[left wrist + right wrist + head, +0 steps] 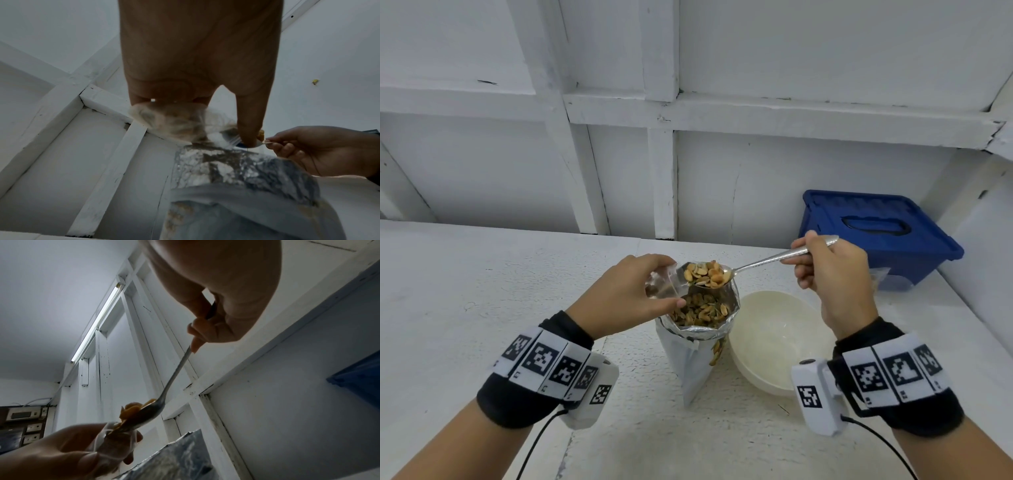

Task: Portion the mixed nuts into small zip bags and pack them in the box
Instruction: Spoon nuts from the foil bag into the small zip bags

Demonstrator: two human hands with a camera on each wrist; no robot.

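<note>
An open foil bag of mixed nuts (697, 346) stands on the white table (465, 291). Just above its mouth, my left hand (626, 294) grips a small clear zip bag (662, 282) with some nuts inside, its mouth facing right. My right hand (825, 270) pinches the handle of a metal spoon (760, 262). The spoon's bowl is heaped with nuts (707, 274) and its tip sits at the zip bag's mouth. In the right wrist view the spoon (156, 407) reaches into the zip bag (115, 443). The left wrist view shows the zip bag (170, 121) above the foil bag (236, 172).
A cream bowl (777, 342) sits right of the foil bag, under my right wrist. A blue plastic box with its lid on (876, 233) stands at the back right by the wall. White framed wall panels rise behind the table.
</note>
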